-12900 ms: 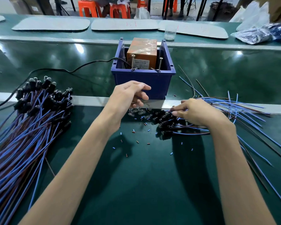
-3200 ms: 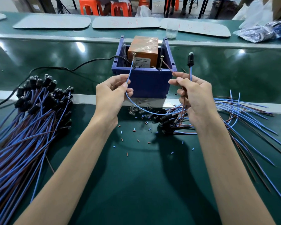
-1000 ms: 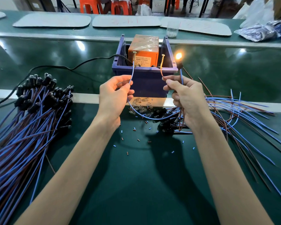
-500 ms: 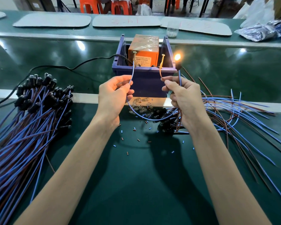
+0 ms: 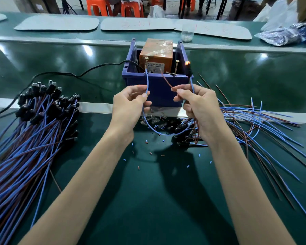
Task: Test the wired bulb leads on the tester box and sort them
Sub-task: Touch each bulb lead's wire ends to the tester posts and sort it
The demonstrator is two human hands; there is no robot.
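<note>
The tester box is a blue bin holding an orange block, with two upright screws at its front rim. My left hand pinches a blue wire whose end touches the left screw. My right hand pinches the red wire, whose tip sits a little left of and below the right screw. That hand also holds the bulb lead upright, and its bulb glows faint orange. The blue wire loops down between both hands.
A large pile of bulb leads lies at the left. A spread of blue and red leads lies at the right. Loose bulbs and sockets sit under my hands. A black cable runs left from the box. Insulation scraps dot the mat.
The red wire tip has come off the right screw and swung left. The bulb's bright glow has dimmed to a faint orange. My left hand holds its place.
</note>
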